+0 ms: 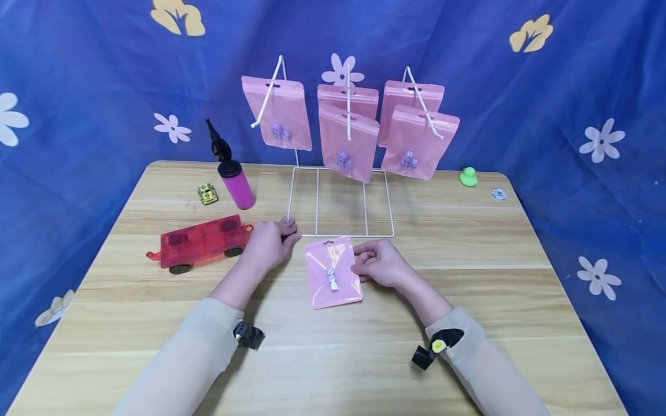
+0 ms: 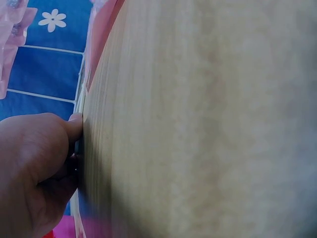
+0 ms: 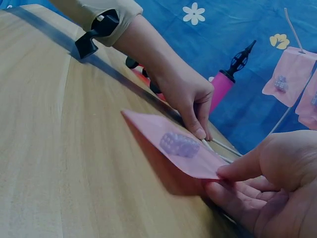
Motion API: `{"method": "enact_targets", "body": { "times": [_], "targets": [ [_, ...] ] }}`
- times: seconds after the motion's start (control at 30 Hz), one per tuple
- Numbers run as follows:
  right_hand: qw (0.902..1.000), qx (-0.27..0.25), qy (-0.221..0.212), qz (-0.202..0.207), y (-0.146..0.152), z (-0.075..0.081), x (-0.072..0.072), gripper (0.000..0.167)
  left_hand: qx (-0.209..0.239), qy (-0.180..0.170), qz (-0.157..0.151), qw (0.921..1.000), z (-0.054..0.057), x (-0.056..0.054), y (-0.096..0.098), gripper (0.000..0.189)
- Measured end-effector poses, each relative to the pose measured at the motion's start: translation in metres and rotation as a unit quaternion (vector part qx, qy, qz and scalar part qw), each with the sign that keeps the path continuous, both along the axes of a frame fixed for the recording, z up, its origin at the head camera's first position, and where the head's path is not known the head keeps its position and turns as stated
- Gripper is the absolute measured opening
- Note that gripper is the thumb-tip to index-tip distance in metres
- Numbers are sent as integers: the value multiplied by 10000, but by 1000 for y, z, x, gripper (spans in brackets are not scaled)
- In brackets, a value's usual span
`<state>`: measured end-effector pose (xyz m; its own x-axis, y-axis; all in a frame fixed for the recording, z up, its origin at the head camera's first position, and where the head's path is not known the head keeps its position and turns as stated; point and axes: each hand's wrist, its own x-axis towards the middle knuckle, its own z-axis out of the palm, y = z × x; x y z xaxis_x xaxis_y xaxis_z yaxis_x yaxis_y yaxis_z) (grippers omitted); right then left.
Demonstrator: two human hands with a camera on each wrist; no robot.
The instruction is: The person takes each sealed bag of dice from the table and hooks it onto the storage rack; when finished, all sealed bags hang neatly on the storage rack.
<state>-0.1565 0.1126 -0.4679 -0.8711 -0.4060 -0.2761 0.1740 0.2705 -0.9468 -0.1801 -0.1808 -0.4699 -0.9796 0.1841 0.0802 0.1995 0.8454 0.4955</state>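
My right hand [image 1: 382, 263] pinches the right edge of a pink zip pouch [image 1: 317, 289] between thumb and fingers. The pouch lies in front of the white wire rack [image 1: 343, 236], with small dice [image 3: 179, 145] showing through it; in the right wrist view it tilts up off the tabletop. At the rack's front left corner, my left hand [image 1: 267, 245] holds the wire, its thumb [image 2: 75, 124] against the frame. Several more pink pouches with dice, such as the left one [image 1: 288, 110], hang from the rack's three hooks.
A red toy trailer [image 1: 200, 242] stands just left of my left hand. Behind it are a small yellow toy car [image 1: 207, 194] and a purple hand pump [image 1: 239, 188] with a black nozzle. At the back right sit a green toy duck [image 1: 468, 177] and a round chip [image 1: 499, 194].
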Motion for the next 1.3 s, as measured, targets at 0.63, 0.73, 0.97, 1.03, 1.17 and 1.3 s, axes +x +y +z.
{"method": "enact_targets", "body": {
  "times": [0.63, 0.73, 0.97, 1.03, 1.17, 1.3],
  "targets": [
    [9961, -228, 800, 281, 14, 26, 6, 9, 33, 376, -68, 9993, -3, -1, -2, 32],
    [9942, -293, 1009, 229, 17, 36, 8, 9, 48, 352, -68, 9993, -4, -1, -2, 33],
    [9873, -528, 1500, -23, 20, 60, 7, 10, 58, 274, -75, 9996, -5, -3, -2, 33],
    [9846, -629, 1627, -110, 20, 66, 6, 9, 79, 277, -79, 9996, -5, -3, -2, 33],
    [9797, -866, 1794, -241, 19, 80, 2, 8, 123, 308, -101, 9994, -5, -3, -2, 33],
    [9750, -997, 1958, -327, 17, 93, -2, 9, 184, 330, -138, 9992, -5, -3, -2, 32]
  ]
}}
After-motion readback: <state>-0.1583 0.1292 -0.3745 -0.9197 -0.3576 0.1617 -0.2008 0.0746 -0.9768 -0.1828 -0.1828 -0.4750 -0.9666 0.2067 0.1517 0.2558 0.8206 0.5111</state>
